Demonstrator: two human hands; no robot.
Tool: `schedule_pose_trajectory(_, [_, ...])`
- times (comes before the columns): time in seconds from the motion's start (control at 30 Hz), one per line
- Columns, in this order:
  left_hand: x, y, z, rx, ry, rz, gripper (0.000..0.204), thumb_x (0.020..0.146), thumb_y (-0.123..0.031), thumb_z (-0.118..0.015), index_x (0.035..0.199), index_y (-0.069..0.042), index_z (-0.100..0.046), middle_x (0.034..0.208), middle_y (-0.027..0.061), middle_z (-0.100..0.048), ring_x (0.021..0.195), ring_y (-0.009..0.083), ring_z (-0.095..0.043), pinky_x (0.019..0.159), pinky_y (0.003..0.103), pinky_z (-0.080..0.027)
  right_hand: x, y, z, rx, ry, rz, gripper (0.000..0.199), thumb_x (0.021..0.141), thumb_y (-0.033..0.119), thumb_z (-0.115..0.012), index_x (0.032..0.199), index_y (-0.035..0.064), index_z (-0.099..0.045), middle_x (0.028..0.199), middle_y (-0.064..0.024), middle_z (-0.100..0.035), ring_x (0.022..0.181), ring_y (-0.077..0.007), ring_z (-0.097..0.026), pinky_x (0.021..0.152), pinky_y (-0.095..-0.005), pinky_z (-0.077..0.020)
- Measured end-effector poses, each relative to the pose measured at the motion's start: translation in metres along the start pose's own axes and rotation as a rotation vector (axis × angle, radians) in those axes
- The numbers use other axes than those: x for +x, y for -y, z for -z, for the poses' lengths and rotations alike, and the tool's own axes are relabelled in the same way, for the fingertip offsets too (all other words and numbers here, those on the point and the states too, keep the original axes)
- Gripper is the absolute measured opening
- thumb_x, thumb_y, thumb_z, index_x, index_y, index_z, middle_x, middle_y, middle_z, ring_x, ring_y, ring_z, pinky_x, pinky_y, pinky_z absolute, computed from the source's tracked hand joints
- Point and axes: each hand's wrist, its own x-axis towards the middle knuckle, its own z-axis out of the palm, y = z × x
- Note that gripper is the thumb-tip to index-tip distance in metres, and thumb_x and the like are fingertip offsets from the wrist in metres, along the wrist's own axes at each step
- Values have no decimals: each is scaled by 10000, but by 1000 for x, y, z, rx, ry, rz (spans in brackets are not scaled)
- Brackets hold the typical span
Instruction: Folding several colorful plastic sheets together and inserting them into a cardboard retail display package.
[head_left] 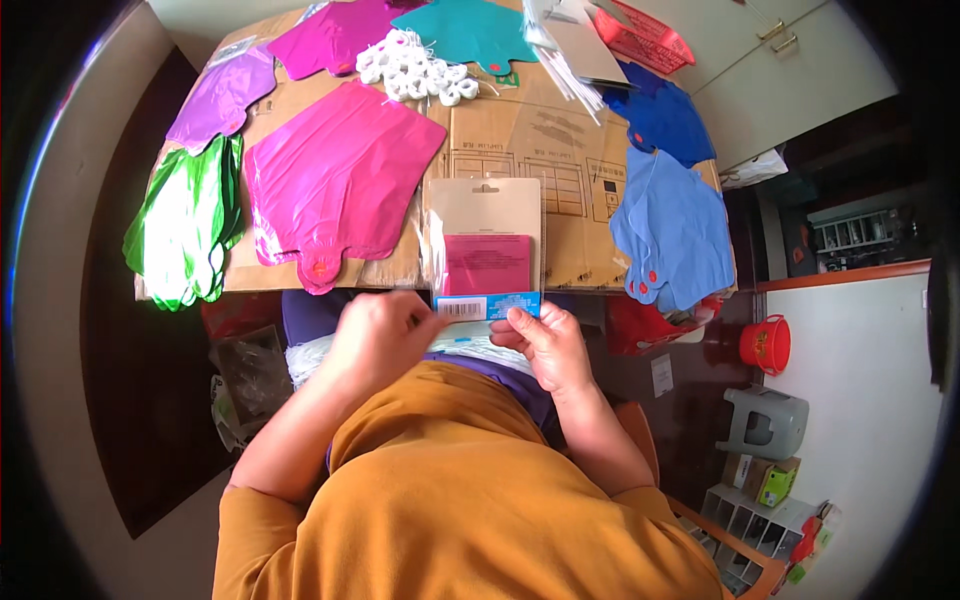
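Both hands hold a clear plastic package [483,250] with a tan card back, a pink insert and a blue strip at its lower end. My left hand [381,335] pinches the lower left corner. My right hand [543,345] grips the lower right edge. The package stands over the near edge of a cardboard-covered table [540,150]. Just left of it lies a flat pink foil balloon [335,180]; to the right lies a light blue foil balloon [672,228].
More flat foil balloons lie around the table: green [185,230], purple [222,95], magenta [335,35], teal [470,30], dark blue [660,115]. White ribbon rolls [415,70] sit at the back. A red basket [645,35], red bucket [766,343] and grey stool [765,422] stand right.
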Motion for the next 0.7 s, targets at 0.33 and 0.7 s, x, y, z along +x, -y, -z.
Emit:
schedule_pose_trajectory(0.33, [95, 11, -24, 521, -37, -537, 816, 899, -601, -451, 1432, 9, -348, 1494, 211, -321, 1409, 372, -253, 1156, 512, -146, -8, -1, -5, -25, 29, -56, 250, 906, 215, -674, 1015, -8, -637, 873, -132, -693, 745, -191, -687, 726, -302, -570])
schedule_pose_trajectory(0.7, [128, 6, 18, -100, -192, -159, 580, 868, -372, -653, 1263, 32, -526, 1109, 202, -620, 911, 276, -652, 795, 371, -514, -5, -5, 7, 78, -36, -30, 191, 903, 201, -673, 918, 12, -651, 808, -118, -693, 721, -192, -680, 704, -322, -574])
